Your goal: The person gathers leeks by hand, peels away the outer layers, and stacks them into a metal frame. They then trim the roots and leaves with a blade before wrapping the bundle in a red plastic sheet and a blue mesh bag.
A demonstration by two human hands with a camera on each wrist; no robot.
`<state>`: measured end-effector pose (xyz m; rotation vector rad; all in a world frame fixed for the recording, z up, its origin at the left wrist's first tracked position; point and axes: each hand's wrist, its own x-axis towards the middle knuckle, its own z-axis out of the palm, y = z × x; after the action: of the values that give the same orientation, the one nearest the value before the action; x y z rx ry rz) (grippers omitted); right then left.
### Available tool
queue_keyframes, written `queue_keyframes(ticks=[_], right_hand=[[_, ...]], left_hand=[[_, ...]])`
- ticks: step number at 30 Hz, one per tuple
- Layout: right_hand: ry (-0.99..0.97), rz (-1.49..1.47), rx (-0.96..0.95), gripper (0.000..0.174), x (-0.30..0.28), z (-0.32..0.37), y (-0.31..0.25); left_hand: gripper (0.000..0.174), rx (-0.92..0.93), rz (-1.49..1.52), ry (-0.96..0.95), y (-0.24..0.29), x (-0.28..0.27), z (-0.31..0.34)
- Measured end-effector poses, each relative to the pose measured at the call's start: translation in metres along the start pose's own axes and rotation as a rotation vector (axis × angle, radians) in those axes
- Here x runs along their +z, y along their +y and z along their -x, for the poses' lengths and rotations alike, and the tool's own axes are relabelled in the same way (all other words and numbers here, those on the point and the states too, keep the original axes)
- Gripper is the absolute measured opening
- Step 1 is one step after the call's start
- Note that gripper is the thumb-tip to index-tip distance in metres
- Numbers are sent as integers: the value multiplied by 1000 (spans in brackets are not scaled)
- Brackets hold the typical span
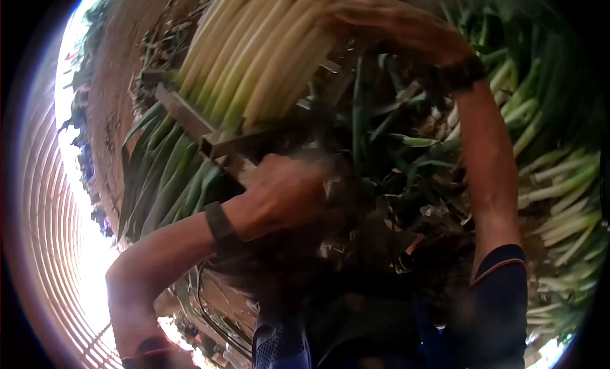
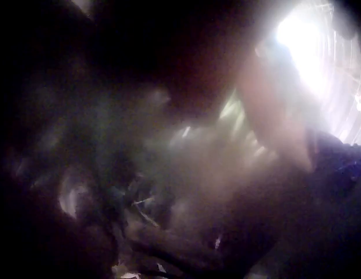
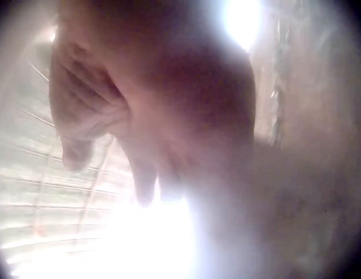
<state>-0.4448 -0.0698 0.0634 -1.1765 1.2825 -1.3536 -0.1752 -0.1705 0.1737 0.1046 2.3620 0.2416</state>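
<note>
A thick bundle of leeks (image 1: pixel 254 58) lies in a metal frame (image 1: pixel 184 112), pale stems toward the top of the head view and green leaves (image 1: pixel 165 169) at lower left. My left hand (image 1: pixel 286 191) is just below the frame, back of the hand up, its fingertips lost in blur and shadow. The left wrist view is dark and hazy there; I cannot tell what those fingers hold. My right hand (image 1: pixel 381 20) reaches over to the right side of the pale stems. In the right wrist view its fingers (image 3: pixel 144 180) point down, nothing visible between them.
Many loose leeks (image 1: pixel 565 191) are heaped along the right side. Leaf scraps and trimmings (image 1: pixel 419 197) litter the space between the arms. Bare soil (image 1: pixel 114 83) runs along the left, beside the ribbed wall (image 1: pixel 44 197) of a tunnel-like shelter.
</note>
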Motion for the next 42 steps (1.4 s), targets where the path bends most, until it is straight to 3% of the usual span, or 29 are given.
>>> queue_keyframes(ticks=[1, 3, 5, 7, 9, 10, 12, 15, 22, 24, 25, 27, 31, 34, 36, 38, 40, 41, 42], right_hand=[[100, 135, 210, 64, -7, 32, -3], [234, 50, 360, 63, -5, 100, 45], [-118, 480, 586, 54, 11, 134, 94], [-136, 339, 1235, 69, 70, 156, 95], [-317, 573, 1209, 91, 128, 187, 134], [-310, 578, 1220, 91, 156, 199, 141], [200, 940, 1121, 111, 216, 218, 151], [298, 950, 1093, 126, 289, 226, 175], [119, 837, 1112, 124, 444, 216, 154], [204, 1122, 1005, 105, 482, 233, 190], [208, 1129, 1000, 105, 483, 236, 185], [185, 997, 930, 71, 473, 235, 174], [155, 837, 937, 53, 451, 231, 183], [622, 662, 861, 34, 392, 201, 182], [807, 431, 783, 29, 333, 168, 196], [842, 541, 673, 26, 269, 136, 172], [868, 926, 418, 27, 219, 118, 213], [847, 861, 383, 29, 188, 108, 210], [744, 841, 545, 30, 161, 99, 191]], left_hand=[[27, 32, -2, 4, -4, 4, 1], [31, 28, -16, 77, -4, 10, 0], [30, 9, -51, -42, -5, 12, -2], [29, 90, -83, 136, -12, 20, 0], [28, 106, -89, 149, -11, 19, 6], [28, 126, -78, 152, -13, 19, 6], [29, 161, -50, 161, -16, 22, 8], [31, 167, 65, 128, -16, 17, 13], [34, 256, 129, 172, -24, 18, 19], [33, 303, 64, 236, -26, 24, 18], [33, 302, 61, 245, -26, 27, 19], [32, 306, -31, 287, -26, 27, 20], [30, 301, 47, 325, -25, 30, 18], [30, 290, 73, 255, -15, 17, 22], [28, 308, 47, 266, -22, 25, 19], [27, 321, 66, 267, -25, 27, 18], [27, 317, 66, 257, -25, 27, 17], [28, 319, 67, 251, -25, 26, 17], [28, 310, 98, 266, -19, 21, 18]])
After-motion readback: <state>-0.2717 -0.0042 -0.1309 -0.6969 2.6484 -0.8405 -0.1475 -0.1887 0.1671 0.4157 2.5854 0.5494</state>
